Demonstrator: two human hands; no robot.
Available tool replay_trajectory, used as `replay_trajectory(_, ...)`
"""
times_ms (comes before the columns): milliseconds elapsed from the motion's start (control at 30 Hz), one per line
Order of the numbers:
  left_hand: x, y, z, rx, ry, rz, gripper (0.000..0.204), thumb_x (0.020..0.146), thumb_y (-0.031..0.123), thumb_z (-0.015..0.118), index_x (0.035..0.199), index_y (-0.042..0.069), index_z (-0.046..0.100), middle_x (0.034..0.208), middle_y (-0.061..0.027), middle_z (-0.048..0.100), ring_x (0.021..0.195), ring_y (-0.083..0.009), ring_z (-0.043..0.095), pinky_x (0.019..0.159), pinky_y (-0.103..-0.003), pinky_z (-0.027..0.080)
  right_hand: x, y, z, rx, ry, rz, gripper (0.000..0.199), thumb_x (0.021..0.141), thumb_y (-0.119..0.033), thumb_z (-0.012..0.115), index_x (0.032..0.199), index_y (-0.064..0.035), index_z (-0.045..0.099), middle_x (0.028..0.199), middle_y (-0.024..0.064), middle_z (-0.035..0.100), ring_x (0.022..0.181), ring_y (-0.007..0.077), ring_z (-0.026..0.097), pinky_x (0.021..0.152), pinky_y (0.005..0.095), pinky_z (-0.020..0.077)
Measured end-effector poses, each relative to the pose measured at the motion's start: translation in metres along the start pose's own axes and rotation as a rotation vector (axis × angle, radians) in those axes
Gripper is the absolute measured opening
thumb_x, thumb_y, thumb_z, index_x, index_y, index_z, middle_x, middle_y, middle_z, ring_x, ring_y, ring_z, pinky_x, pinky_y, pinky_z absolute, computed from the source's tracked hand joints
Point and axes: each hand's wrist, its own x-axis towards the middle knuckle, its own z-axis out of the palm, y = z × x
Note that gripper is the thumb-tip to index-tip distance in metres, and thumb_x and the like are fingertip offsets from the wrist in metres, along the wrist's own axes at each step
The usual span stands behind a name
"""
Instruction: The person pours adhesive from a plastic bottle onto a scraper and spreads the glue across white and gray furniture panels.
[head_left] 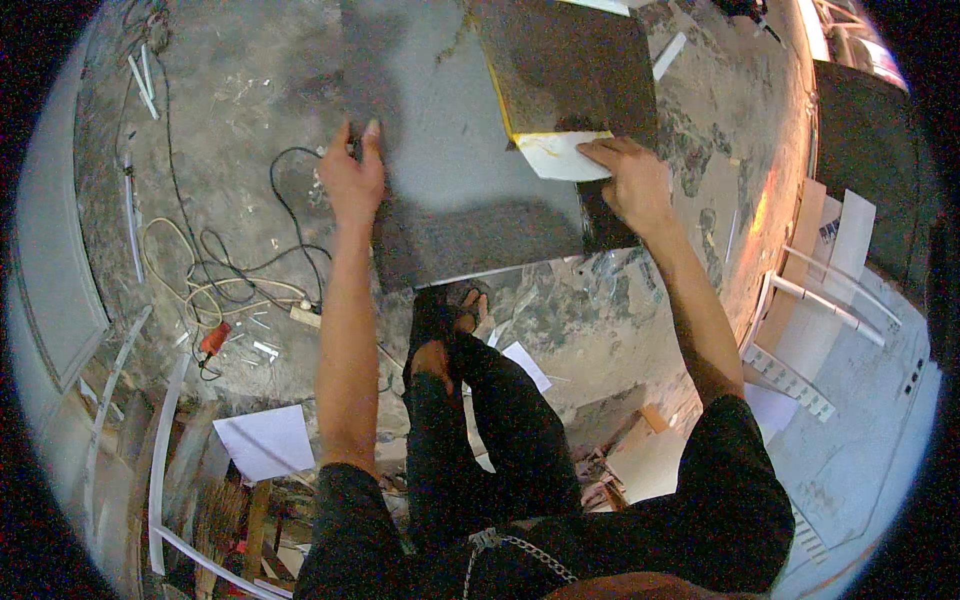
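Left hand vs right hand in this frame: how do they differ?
Grip: the left hand has thumb and finger apart, nothing visible between them; the right hand pinches a white piece.
Pointing: the left hand's fingers point away from the body; the right hand's angle leftward.
Shared: both are bare.

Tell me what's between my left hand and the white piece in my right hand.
In the head view, between your left hand and the white piece in your right hand lies a bare stretch of the grey board.
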Motion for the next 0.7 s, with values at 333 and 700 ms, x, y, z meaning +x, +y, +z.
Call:
replay_trajectory(333, 0.011, -0.033, 0.01, 0.04, 0.076, 0.107, 0.068, 0.091, 0.049, 0.068, 0.127, -0.009, 0.061, 0.115, -0.03, 0.067, 0.108, -0.0389, 0.067, 0.093, -0.043, 0.051, -0.145, -0.007, 0.031, 0.091, -0.039, -0.057, 0.055, 0.067, 0.002, 0.065, 0.118, -0.0167, 0.07, 0.118, 0.0071, 0.069, 0.109, 0.0289, 0.064, 0.088, 0.0413, 0.0556)
replay_trajectory(700, -0.004, 0.015, -0.005, -0.048, -0.003, 0.059, 0.063, 0.092, 0.042, 0.068, 0.127, -0.01, 0.06, 0.108, -0.0277, 0.069, 0.102, -0.0355, 0.066, 0.09, -0.04, 0.05, -0.204, -0.031, 0.002, 0.675, 0.016, 0.066, 0.055, 0.069, 0.011, 0.05, 0.115, -0.008, 0.072, 0.114, 0.0139, 0.072, 0.103, 0.0346, 0.068, 0.093, 0.0392, 0.053)
